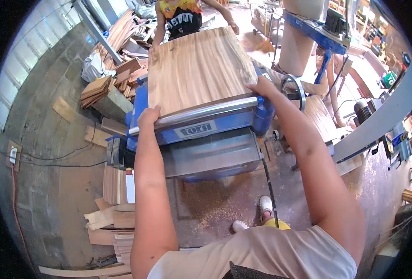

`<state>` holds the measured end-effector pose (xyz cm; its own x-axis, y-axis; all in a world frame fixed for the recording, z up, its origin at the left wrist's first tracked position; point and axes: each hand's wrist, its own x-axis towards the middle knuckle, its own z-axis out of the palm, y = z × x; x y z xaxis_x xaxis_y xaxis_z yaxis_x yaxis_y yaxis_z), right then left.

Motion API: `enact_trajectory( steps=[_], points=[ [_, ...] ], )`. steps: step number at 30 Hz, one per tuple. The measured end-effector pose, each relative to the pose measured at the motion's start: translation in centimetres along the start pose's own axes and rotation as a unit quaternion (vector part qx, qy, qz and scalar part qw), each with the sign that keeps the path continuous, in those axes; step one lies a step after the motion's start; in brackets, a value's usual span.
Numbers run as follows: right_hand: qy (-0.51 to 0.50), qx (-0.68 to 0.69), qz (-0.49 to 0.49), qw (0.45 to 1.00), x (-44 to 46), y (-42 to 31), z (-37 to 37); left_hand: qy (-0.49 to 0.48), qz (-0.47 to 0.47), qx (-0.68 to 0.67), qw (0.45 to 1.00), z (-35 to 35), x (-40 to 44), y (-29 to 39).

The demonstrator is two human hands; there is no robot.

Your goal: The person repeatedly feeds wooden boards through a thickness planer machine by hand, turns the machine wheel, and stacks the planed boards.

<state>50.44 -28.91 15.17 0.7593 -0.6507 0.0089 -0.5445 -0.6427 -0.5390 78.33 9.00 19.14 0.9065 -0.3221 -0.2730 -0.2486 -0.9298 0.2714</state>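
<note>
Atop blue machine (196, 130), wooden panel (199, 72), left hand (148, 117), right hand (263, 87), both pinching near corners

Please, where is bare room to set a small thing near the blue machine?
The metal table under the label looks bare; so does the board's top, between the left hand, right hand and facing person. Crowded: wood pieces left of the left forearm.

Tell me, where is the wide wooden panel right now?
In the head view, the wooden panel is at upper centre, over the blue machine and just beyond its silver bar, with another person at the far side.
</note>
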Motion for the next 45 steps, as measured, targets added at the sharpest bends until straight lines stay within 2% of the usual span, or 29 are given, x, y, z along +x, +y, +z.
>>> enact_trajectory(
  steps=[1, 3, 5, 8, 10, 12, 14, 17, 19, 23, 25, 30, 32, 35, 37, 38, 39, 40, 42, 43, 44, 45],
  points=[
    [0.038, 0.011, 0.006, 0.999, -0.2, -0.2, 0.0, 0.063, -0.028, -0.015, 0.998, 0.9, 1.2, 0.4],
    [0.073, 0.020, 0.011, 0.997, -0.4, -0.7, 0.6, 0.087, -0.045, -0.017, 0.995, 0.8, 0.3, 1.0],
    [0.156, 0.039, -0.010, 0.987, -0.2, -0.6, 1.2, 0.113, -0.058, -0.018, 0.992, 0.3, -0.5, 1.6],
    [0.102, 0.095, 0.001, 0.990, 1.1, -0.7, -0.1, 0.137, -0.050, -0.044, 0.988, 0.3, 0.3, 0.8],
    [0.100, 0.095, -0.024, 0.990, 1.2, -1.8, -2.1, 0.245, -0.028, -0.110, 0.963, 0.2, 0.9, 0.0],
    [0.100, 0.094, -0.047, 0.989, 0.3, -3.1, -4.0, 0.253, -0.009, -0.113, 0.961, -0.7, 1.0, -0.6],
    [0.069, -0.012, -0.007, 0.997, -1.0, -4.5, -5.1, 0.260, 0.006, -0.122, 0.958, -1.3, 0.3, -0.9],
    [0.071, -0.024, -0.046, 0.996, -3.1, -3.6, -4.4, 0.230, -0.001, -0.068, 0.971, -1.6, -1.5, -1.7],
    [0.056, -0.026, -0.026, 0.998, -4.8, -4.2, -5.0, 0.236, 0.005, -0.027, 0.971, -1.1, -3.2, -2.4],
    [0.070, -0.014, -0.019, 0.997, -9.2, -3.9, -4.8, 0.236, 0.006, -0.009, 0.972, -1.0, -7.9, -3.1],
    [0.060, 0.013, -0.016, 0.998, -11.8, -3.9, -5.0, 0.241, 0.020, -0.045, 0.969, -0.6, -10.1, -4.1],
    [0.065, 0.053, -0.004, 0.996, -18.9, -3.6, -4.9, 0.223, 0.040, -0.136, 0.964, 1.4, -14.6, -8.3],
    [0.079, 0.073, -0.010, 0.994, -20.7, -4.6, -6.0, 0.152, 0.016, -0.218, 0.964, 0.5, -17.1, -9.3],
    [-0.011, 0.180, 0.063, 0.982, -24.7, -5.0, -7.4, 0.106, 0.021, -0.261, 0.959, 1.4, -20.8, -11.9],
    [-0.046, 0.227, 0.040, 0.972, -28.2, -3.0, -5.9, 0.073, 0.021, -0.284, 0.956, 3.0, -23.9, -13.5],
    [-0.070, 0.273, 0.012, 0.959, -29.9, -2.0, -5.3, 0.066, 0.061, -0.309, 0.947, 4.4, -25.6, -14.5],
    [-0.134, 0.333, 0.053, 0.932, -31.2, -1.2, -4.9, -0.034, -0.006, -0.381, 0.924, 4.9, -27.4, -15.5],
    [-0.132, 0.334, 0.049, 0.932, -31.4, -0.2, -4.3, -0.032, -0.003, -0.388, 0.921, 6.1, -28.9, -16.5],
    [-0.196, 0.477, 0.163, 0.841, -32.6, 1.7, -2.7, -0.151, -0.014, -0.529, 0.835, 6.8, -30.1, -18.0],
    [-0.173, 0.518, 0.215, 0.810, -33.7, 0.3, -2.6, -0.151, -0.021, -0.532, 0.833, 7.2, -31.0, -17.2],
    [-0.179, 0.514, 0.216, 0.810, -34.4, 0.1, -1.6, -0.154, -0.070, -0.575, 0.800, 7.8, -31.5, -15.8],
    [-0.120, 0.467, 0.217, 0.849, -35.5, 0.6, 0.0, -0.158, -0.122, -0.614, 0.764, 8.3, -32.5, -15.3]
  ],
)
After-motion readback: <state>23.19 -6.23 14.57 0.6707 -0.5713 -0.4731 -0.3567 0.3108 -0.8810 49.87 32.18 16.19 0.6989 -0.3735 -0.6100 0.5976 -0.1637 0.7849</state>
